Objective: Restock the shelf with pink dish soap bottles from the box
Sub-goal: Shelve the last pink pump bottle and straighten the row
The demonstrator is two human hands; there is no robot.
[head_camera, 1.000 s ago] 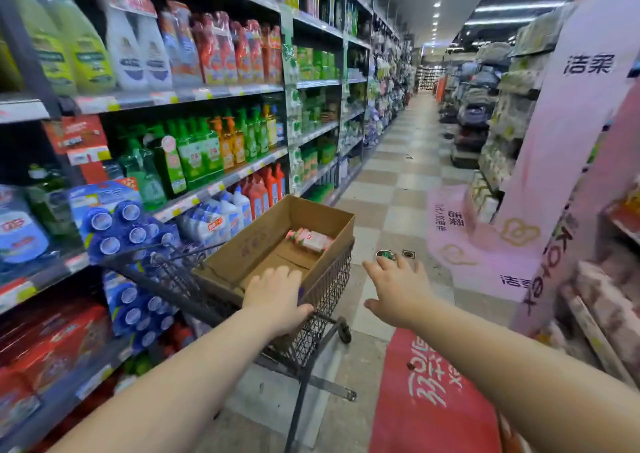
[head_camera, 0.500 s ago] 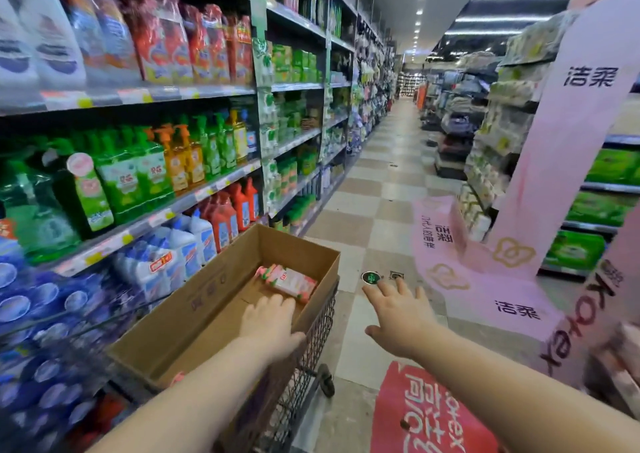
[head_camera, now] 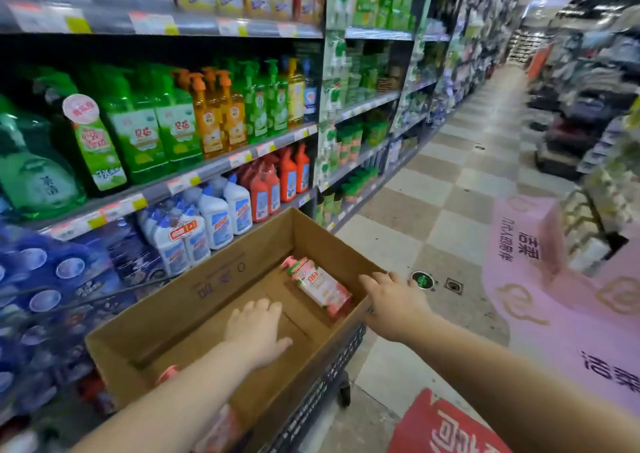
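currently the reach step: pink bottle point(head_camera: 320, 288) lies at 1 o'clock in the box point(head_camera: 214, 279), left hand point(head_camera: 258, 331) spread at centre, right hand point(head_camera: 394, 300) spread over the 3 o'clock rim, both empty; next move likely grip it, lift to shelf point(head_camera: 207, 172).

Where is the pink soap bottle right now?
In the head view, the pink bottle lies on its side in the far right corner of the cardboard box, between the left hand and the right hand.
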